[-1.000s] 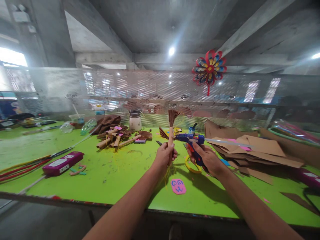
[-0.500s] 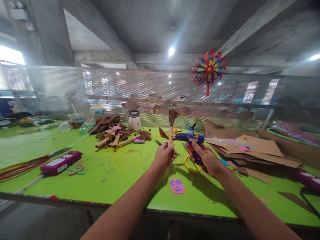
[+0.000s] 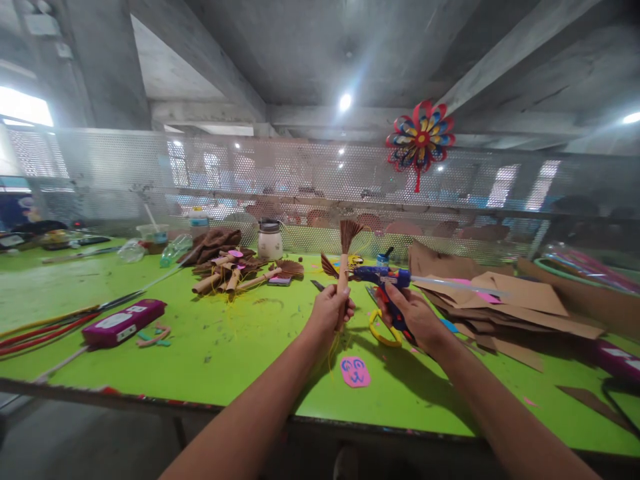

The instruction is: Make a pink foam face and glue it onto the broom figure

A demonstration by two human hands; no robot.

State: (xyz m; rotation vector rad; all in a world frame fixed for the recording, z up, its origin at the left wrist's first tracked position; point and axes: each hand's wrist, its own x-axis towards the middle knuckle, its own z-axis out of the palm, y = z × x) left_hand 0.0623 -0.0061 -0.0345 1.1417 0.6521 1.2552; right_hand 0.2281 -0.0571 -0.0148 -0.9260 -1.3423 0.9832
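Observation:
My left hand (image 3: 334, 308) is closed around a brown cardboard tube (image 3: 343, 270), held upright. A pleated paper fan (image 3: 349, 231) spreads from its top, and another pleated piece (image 3: 329, 266) sticks out on its left. Yellow string hangs below that hand. In my right hand (image 3: 413, 313) is a blue glue gun (image 3: 383, 275), its nozzle pointing left at the tube's side; whether the tip touches is too small to tell. A clear glue stick (image 3: 455, 286) juts from its back. Below the hands lies a pink paper face (image 3: 355, 372) with blue lines.
Scissors with yellow handles (image 3: 384, 330) lie beside my right hand. Cardboard sheets (image 3: 505, 300) are stacked at right. Paper tubes and fans (image 3: 233, 275) lie piled left of centre, near a jar (image 3: 271, 240). A purple power strip (image 3: 124, 323) sits at left.
The view has shifted very slightly. Both hands keep the same hold, with the glue gun's nozzle still at the tube.

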